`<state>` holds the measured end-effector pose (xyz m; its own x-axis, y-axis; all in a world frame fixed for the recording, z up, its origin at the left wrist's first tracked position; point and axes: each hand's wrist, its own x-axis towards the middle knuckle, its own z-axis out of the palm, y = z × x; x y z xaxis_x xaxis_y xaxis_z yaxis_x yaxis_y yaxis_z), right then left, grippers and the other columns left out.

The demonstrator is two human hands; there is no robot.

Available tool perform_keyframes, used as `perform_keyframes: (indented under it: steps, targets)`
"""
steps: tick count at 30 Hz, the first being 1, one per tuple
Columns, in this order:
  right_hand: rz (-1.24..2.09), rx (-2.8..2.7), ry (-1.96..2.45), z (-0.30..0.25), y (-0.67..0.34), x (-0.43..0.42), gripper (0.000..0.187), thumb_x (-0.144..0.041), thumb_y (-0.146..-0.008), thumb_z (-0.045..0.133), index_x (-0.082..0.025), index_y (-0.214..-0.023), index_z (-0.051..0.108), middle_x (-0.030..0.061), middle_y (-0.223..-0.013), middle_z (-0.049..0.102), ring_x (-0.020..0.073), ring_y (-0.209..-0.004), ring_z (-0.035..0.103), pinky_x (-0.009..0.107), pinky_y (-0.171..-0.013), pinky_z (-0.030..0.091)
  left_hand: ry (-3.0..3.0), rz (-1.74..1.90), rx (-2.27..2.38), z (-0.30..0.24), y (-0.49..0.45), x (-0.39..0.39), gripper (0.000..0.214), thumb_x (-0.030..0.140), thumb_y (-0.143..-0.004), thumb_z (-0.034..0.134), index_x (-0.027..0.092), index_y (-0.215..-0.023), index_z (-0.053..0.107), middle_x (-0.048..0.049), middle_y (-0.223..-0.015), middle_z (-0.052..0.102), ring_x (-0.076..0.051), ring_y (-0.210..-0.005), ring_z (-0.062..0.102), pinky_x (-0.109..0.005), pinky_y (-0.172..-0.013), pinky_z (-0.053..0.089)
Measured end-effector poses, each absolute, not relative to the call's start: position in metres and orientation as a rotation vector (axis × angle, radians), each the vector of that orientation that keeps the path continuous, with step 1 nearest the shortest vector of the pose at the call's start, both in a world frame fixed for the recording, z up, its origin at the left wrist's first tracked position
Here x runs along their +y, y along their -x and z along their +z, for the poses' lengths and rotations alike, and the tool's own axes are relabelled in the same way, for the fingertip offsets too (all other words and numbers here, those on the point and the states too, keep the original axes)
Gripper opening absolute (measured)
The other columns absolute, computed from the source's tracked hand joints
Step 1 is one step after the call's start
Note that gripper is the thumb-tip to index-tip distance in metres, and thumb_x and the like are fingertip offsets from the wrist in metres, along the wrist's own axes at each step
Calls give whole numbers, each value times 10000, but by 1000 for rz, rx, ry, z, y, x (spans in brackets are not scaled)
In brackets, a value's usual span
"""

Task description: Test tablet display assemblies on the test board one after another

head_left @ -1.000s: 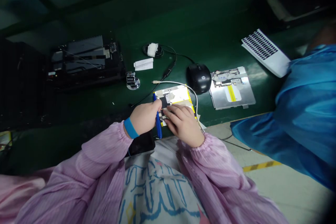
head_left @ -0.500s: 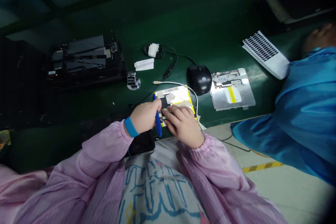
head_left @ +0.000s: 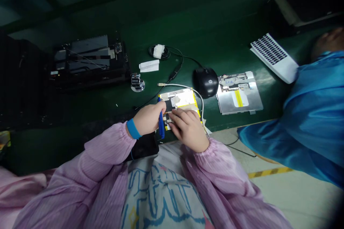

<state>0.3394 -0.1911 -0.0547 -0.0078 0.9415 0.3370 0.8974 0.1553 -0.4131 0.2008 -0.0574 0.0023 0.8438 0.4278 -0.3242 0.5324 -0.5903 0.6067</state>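
Head view. Bench is dark green mat (head_left: 215,18), seen at a slant.

Left hand (head_left: 145,118), blue wristband (head_left: 131,128) at the wrist, is closed in a fist around a blue pen-shaped tool (head_left: 161,123); the tool stands nearly upright against the fist, lower end past the bench edge. Right hand (head_left: 188,128) lies flat-ish, fingers (head_left: 178,114) slightly spread and curved down, resting on the lower part of a yellow-edged electronic panel (head_left: 180,98). Fine contact under the fingers too small to tell.

Panel sits at the near bench edge, between both hands and the mouse. White cable (head_left: 185,86) arcs over its top and down its right side. Pink sleeves (head_left: 107,150) gathered at both wrists; printed cloth (head_left: 161,196) on the lap; black slab (head_left: 145,145) just under the left wrist.

Rest of bench: black HP mouse (head_left: 206,82); silver plate with board and yellow stripe (head_left: 239,93) right of it; white keyboard (head_left: 274,57) upper right; tally counter (head_left: 137,82); folded white paper (head_left: 149,66); black cable with white plug (head_left: 158,50); black fixture (head_left: 88,59) upper left. Co-worker's blue smock (head_left: 309,114) fills the right side; striped floor tape (head_left: 268,172) lower right.
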Motion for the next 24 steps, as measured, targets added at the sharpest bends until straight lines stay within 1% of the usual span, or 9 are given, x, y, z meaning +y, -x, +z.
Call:
perform_keyframes:
  steps: [7, 13, 17, 21, 24]
  targets:
    - [134, -1925, 1754, -54, -340, -192, 318, -303, -925, 518, -162, -1191, 621, 106, -1173, 644, 237, -1100, 531, 402, -910, 392, -2318, -228, 744, 3, -204, -59, 117, 125, -780, 496, 187, -827, 408, -5, -674, 523, -153, -586, 500, -256, -561, 295]
    - [89, -1982, 1765, -54, -339, -193, 324, -302, -928, 517, -156, -1197, 621, 107, -1164, 644, 246, -1105, 521, 401, -899, 385, -2327, -256, 758, 5, -204, -60, 108, 118, -786, 484, 184, -838, 415, -20, -690, 545, -169, -610, 522, -264, -579, 315]
    - [129, -1976, 1773, -54, -338, -192, 329, -297, -926, 517, -176, -1216, 613, 105, -1171, 634, 244, -1119, 509, 406, -910, 377, -2337, -245, 769, 4, -203, -59, 109, 118, -776, 481, 182, -846, 427, -18, -688, 550, -165, -613, 532, -263, -581, 330]
    - [172, -1958, 1828, -52, -336, -191, 319, -325, -926, 517, -185, -1193, 622, 97, -1158, 631, 244, -1069, 511, 409, -887, 370, -2305, -197, 778, 3, -204, -60, 96, 123, -771, 481, 183, -820, 424, -3, -657, 528, -149, -584, 514, -256, -569, 331]
    - [164, -1932, 1860, -50, -334, -189, 299, -337, -928, 514, -186, -1159, 631, 92, -1141, 635, 242, -1033, 513, 410, -865, 364, -2248, -85, 801, 8, -205, -62, 83, 158, -805, 491, 184, -788, 414, 16, -619, 504, -122, -539, 478, -243, -542, 309]
